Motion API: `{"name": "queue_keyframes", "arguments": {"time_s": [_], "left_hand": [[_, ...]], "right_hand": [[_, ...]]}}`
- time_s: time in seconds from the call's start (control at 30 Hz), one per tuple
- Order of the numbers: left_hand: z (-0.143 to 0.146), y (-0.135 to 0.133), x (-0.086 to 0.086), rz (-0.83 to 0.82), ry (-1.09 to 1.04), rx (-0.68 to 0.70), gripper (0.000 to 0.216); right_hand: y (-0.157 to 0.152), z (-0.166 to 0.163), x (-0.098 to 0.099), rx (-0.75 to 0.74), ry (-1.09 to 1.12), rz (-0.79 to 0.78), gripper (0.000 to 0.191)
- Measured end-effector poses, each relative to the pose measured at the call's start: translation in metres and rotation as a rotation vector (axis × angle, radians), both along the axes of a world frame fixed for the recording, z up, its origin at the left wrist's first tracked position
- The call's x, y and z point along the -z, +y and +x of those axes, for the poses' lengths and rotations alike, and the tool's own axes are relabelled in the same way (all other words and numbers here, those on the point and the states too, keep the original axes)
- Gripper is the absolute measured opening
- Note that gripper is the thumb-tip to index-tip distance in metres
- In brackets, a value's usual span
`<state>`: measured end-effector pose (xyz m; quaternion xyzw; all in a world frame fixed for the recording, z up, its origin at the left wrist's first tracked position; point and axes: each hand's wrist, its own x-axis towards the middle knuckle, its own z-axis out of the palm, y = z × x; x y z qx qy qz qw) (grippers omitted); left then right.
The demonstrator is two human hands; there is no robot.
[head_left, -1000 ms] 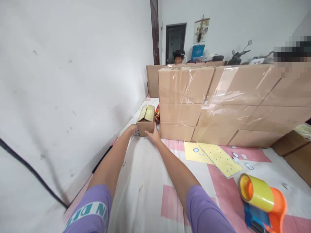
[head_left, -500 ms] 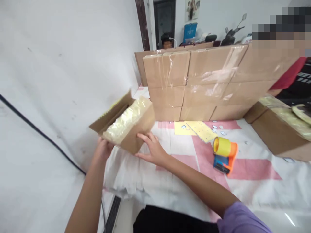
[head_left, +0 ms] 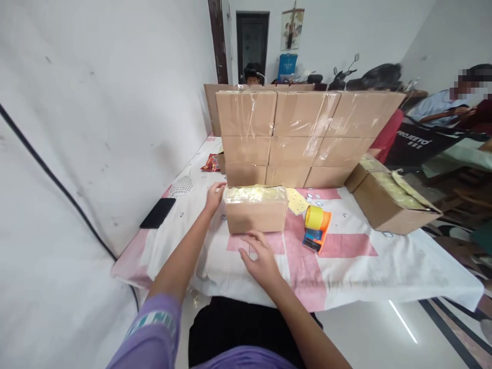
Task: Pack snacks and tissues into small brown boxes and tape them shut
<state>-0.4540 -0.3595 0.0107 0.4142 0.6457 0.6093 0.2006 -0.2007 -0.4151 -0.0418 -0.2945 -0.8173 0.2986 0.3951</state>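
Observation:
A small cardboard box (head_left: pixel 255 215) sits on the cloth-covered table, with shiny yellowish packing tape across its top. At its left end is my left hand (head_left: pixel 216 197), fingertips stretched toward the back corner; whether they touch the cardboard is hard to tell. My right hand (head_left: pixel 263 261) hovers just in front of the box's lower edge, fingers spread, holding nothing. To the right lies an orange and blue tape dispenser (head_left: pixel 318 236) carrying a yellow tape roll (head_left: pixel 314 218). Directly behind the box rises a wall of stacked taped cardboard boxes (head_left: pixel 295 138).
A black phone-like slab (head_left: pixel 158 213) lies at the table's left side near the wall. A red snack packet (head_left: pixel 211 163) rests beside the stack. On the right stands a larger carton (head_left: pixel 384 200) with a loose flap. Other people sit beyond the table.
The small box, tilted in both hands near the left wall before, now rests on the table in front of the stack. My right hand has come off it. The view has shifted.

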Motion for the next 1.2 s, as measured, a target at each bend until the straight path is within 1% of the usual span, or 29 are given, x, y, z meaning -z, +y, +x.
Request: {"name": "queue_keyframes", "arguments": {"time_s": [0.03,0.07,0.1,0.13,0.17,0.2,0.27,0.33,0.4,0.47,0.5,0.53,0.57,0.63,0.67,0.73,0.8,0.83,0.87,0.93,0.97,1.0,1.03,1.07,1.13,1.2], "left_hand": [[-0.001,-0.009,-0.001,0.02,0.055,-0.016,0.032],[0.0,-0.019,-0.001,0.032,0.102,-0.013,0.029],[0.003,-0.03,0.0,0.034,0.14,0.013,0.025],[0.008,-0.04,0.001,0.027,0.192,0.053,0.023],[0.013,-0.049,0.003,0.012,0.269,0.1,0.026],[0.019,-0.056,0.004,-0.005,0.37,0.146,0.033],[0.028,-0.066,0.006,-0.037,0.597,0.216,0.048],[0.034,-0.072,0.012,-0.034,0.752,0.248,0.055],[0.036,-0.077,0.021,0.042,0.717,0.258,0.067],[0.038,-0.082,0.03,0.202,0.541,0.232,0.078],[0.039,-0.085,0.033,0.277,0.433,0.224,0.077],[0.04,-0.087,0.035,0.333,0.344,0.233,0.07],[0.041,-0.088,0.036,0.365,0.29,0.265,0.055],[0.042,-0.087,0.035,0.355,0.279,0.394,0.014],[0.043,-0.086,0.033,0.329,0.295,0.473,0.016],[0.044,-0.082,0.033,0.289,0.285,0.565,0.042],[0.043,-0.078,0.037,0.289,0.237,0.572,0.053],[0.041,-0.076,0.041,0.301,0.215,0.548,0.052],[0.037,-0.073,0.046,0.319,0.187,0.499,0.047],[0.026,-0.066,0.057,0.322,0.1,0.359,0.028],[0.019,-0.062,0.064,0.295,0.044,0.276,0.032],[0.011,-0.057,0.071,0.242,0.005,0.208,0.043],[0.003,-0.053,0.078,0.157,0.013,0.166,0.052],[-0.004,-0.049,0.086,0.048,0.067,0.152,0.055],[-0.014,-0.043,0.1,-0.164,0.235,0.174,0.051],[-0.02,-0.037,0.108,-0.282,0.355,0.207,0.049]], "right_hand": [[0.009,0.015,-0.012,0.071,0.034,0.093,0.032],[0.022,0.029,-0.025,0.154,0.038,0.183,0.032],[0.038,0.042,-0.038,0.227,0.009,0.261,0.033],[0.056,0.052,-0.051,0.268,-0.057,0.333,0.033],[0.076,0.059,-0.062,0.25,-0.147,0.369,0.034],[0.095,0.061,-0.073,0.188,-0.235,0.377,0.032],[0.13,0.059,-0.089,0.047,-0.38,0.325,0.028],[0.152,0.052,-0.103,-0.039,-0.451,0.251,0.027],[0.164,0.047,-0.115,-0.076,-0.445,0.168,0.028],[0.168,0.048,-0.126,-0.148,-0.413,0.072,0.028],[0.169,0.049,-0.129,-0.198,-0.399,0.033,0.028],[0.169,0.049,-0.131,-0.265,-0.4,0.008,0.027],[0.169,0.048,-0.131,-0.339,-0.417,0.004,0.027],[0.169,0.042,-0.126,-0.438,-0.476,0.046,0.03],[0.17,0.037,-0.122,-0.446,-0.511,0.089,0.032],[0.174,0.024,-0.111,-0.388,-0.568,0.207,0.039],[0.178,0.011,-0.102,-0.286,-0.607,0.323,0.048],[0.179,0.007,-0.098,-0.24,-0.629,0.364,0.052],[0.181,0.003,-0.094,-0.194,-0.655,0.391,0.057],[0.182,0.0,-0.088,-0.106,-0.704,0.419,0.066],[0.183,0.0,-0.086,-0.07,-0.724,0.427,0.07],[0.183,0.001,-0.085,-0.041,-0.741,0.435,0.073],[0.183,0.001,-0.083,-0.02,-0.755,0.444,0.075],[0.183,0.003,-0.082,-0.008,-0.764,0.455,0.076],[0.18,0.006,-0.081,-0.003,-0.759,0.477,0.079],[0.175,0.012,-0.081,-0.007,-0.739,0.471,0.078]]}}
